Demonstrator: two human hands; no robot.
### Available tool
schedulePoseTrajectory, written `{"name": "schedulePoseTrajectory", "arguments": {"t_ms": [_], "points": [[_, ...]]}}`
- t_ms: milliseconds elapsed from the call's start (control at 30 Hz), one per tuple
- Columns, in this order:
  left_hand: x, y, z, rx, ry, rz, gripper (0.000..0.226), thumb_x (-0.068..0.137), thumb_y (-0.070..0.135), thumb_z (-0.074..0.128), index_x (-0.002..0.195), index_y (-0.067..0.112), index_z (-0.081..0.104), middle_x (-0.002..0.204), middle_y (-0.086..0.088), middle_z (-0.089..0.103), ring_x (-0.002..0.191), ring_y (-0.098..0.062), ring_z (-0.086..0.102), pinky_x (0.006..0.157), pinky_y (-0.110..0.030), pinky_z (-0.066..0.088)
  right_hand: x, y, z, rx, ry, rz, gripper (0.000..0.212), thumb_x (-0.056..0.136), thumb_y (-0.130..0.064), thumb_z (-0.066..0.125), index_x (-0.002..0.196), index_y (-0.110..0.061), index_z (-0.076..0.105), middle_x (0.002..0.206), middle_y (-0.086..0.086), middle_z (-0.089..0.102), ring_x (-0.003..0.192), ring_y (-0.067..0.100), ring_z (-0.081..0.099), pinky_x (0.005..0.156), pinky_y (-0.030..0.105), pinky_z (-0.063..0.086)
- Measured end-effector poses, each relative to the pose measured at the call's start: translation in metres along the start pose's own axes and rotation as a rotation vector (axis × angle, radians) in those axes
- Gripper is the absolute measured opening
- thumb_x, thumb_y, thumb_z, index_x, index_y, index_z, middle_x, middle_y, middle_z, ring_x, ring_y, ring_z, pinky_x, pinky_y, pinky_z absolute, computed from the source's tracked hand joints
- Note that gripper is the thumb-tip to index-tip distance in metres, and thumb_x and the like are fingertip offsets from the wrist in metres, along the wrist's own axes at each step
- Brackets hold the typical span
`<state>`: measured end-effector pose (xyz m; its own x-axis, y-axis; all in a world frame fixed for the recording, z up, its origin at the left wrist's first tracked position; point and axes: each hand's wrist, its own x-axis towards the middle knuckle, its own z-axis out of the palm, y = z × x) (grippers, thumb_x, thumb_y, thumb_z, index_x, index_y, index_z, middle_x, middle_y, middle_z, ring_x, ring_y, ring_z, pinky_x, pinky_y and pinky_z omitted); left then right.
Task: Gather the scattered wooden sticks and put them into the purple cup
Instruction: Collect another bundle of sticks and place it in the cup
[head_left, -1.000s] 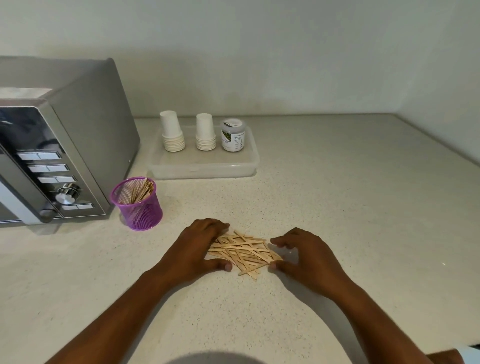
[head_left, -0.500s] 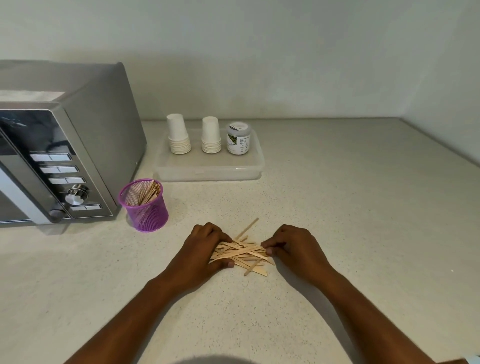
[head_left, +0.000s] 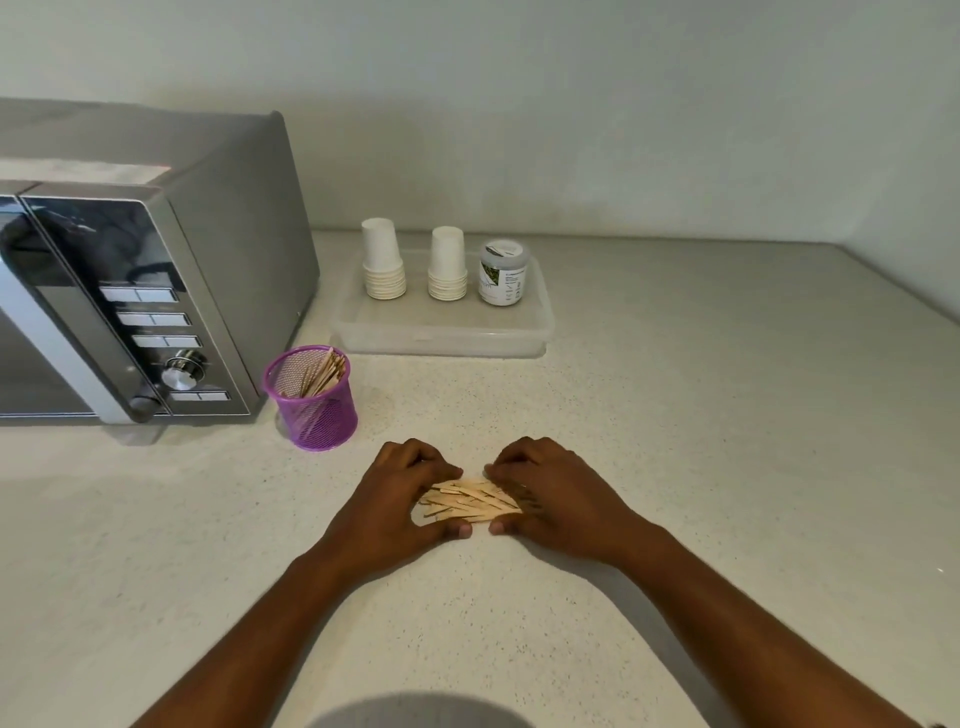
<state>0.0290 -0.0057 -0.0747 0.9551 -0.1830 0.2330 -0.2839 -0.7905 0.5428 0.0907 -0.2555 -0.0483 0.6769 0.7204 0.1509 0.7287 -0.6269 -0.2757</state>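
Two hands press in on one pile of wooden sticks (head_left: 470, 500) on the counter (head_left: 701, 441): your left hand (head_left: 397, 501) cups its left side, fingers curled over the far edge, thumb along the near edge; your right hand (head_left: 553, 496) mirrors it. Further left, one purple cup (head_left: 311, 397) holds more sticks beside the microwave (head_left: 130, 291). Two stacks of paper cups (head_left: 384, 260) and one jar (head_left: 503, 271), label unreadable, stand on a tray (head_left: 441, 338)
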Motion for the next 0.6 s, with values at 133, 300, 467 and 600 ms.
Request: {"name": "schedulePoseTrajectory", "arguments": {"t_ms": [133,300,467,600], "points": [[0.001,-0.002,0.003,-0.014,0.028,-0.016,0.064,0.075,0.080,0.063,0.125,0.040,0.064,0.116,0.029,0.050,0.112,0.002,0.044,0.082,-0.028,0.053,0.002,0.000,-0.003,0.004,0.034,-0.028,0.043,0.091,-0.049,0.067,0.131,-0.035,0.067,0.117,-0.012,0.065,0.102,0.010,0.058,0.081,0.030,0.050],[0.002,-0.001,0.003,-0.037,0.049,-0.020,0.058,0.079,0.079,0.057,0.120,0.039,0.065,0.111,0.027,0.053,0.106,0.000,0.048,0.080,-0.030,0.055,0.004,-0.005,0.001,0.025,0.144,0.004,0.030,0.091,-0.039,0.069,0.119,-0.031,0.075,0.106,-0.011,0.071,0.094,0.009,0.064,0.074,0.025,0.051],[0.000,-0.001,0.002,-0.090,0.070,-0.043,0.065,0.079,0.068,0.069,0.136,0.043,0.049,0.116,0.032,0.052,0.111,0.004,0.050,0.085,-0.020,0.050,0.002,-0.007,0.000,0.085,0.221,0.028,0.025,0.093,-0.034,0.069,0.115,-0.026,0.078,0.102,-0.008,0.073,0.089,0.010,0.066,0.073,0.026,0.055],[-0.001,0.001,-0.001,-0.211,0.081,-0.118,0.080,0.075,0.070,0.072,0.143,0.050,0.035,0.126,0.030,0.049,0.118,0.005,0.052,0.089,-0.016,0.053,0.001,-0.003,-0.009,0.181,0.281,0.038,0.021,0.094,-0.021,0.067,0.111,-0.019,0.079,0.098,-0.002,0.074,0.086,0.014,0.067,0.072,0.030,0.055]]}}
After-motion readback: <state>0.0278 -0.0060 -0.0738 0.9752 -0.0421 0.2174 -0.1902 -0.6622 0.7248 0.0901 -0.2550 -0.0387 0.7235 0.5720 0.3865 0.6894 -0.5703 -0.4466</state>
